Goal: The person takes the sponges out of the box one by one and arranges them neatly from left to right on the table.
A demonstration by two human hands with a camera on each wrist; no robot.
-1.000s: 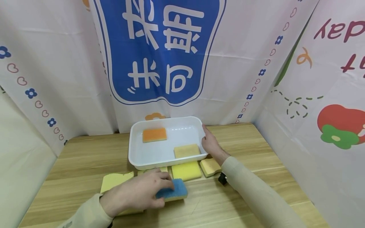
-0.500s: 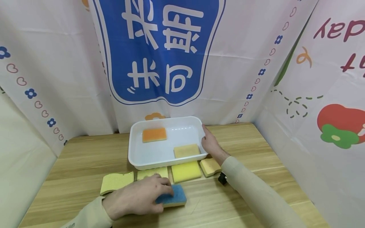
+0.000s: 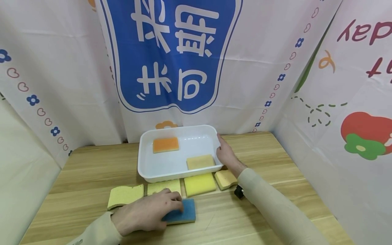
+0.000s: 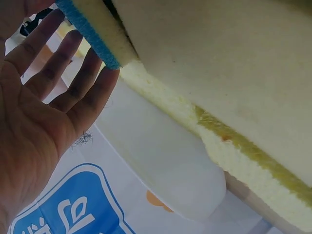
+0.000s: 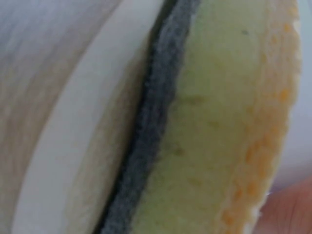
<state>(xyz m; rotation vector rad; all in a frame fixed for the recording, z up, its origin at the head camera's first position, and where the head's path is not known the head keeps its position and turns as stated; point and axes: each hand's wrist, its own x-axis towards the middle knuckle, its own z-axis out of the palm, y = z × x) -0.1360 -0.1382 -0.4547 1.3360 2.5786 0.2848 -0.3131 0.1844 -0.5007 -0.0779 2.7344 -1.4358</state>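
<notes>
A blue-topped sponge [image 3: 186, 210] lies flat on the wooden table, its pale side down. My left hand [image 3: 150, 209] is over its left part, and in the left wrist view the fingers [image 4: 92, 97] reach out fairly straight, tips against the blue layer; the thumb's contact is unclear. With my right hand [image 3: 227, 154] I grip the right wall of a white tray [image 3: 171, 166]. Inside the tray are an orange sponge [image 3: 165, 145] and a pale yellow sponge [image 3: 200, 162]. Close up in the right wrist view is a layered sponge [image 5: 209, 117] with a dark grey side.
Along the tray's near side lie a wavy yellow sponge [image 3: 126, 195], a light yellow sponge [image 3: 164, 186] partly behind my left hand, a bright yellow sponge [image 3: 200, 184] and a wavy orange-yellow sponge [image 3: 226, 179]. A printed cloth [image 3: 245, 85] hangs behind the table [image 3: 263, 153].
My left hand has brought the blue-topped sponge nearer and a little left, and its fingers look looser on it now. My right hand and the tray have stayed in place.
</notes>
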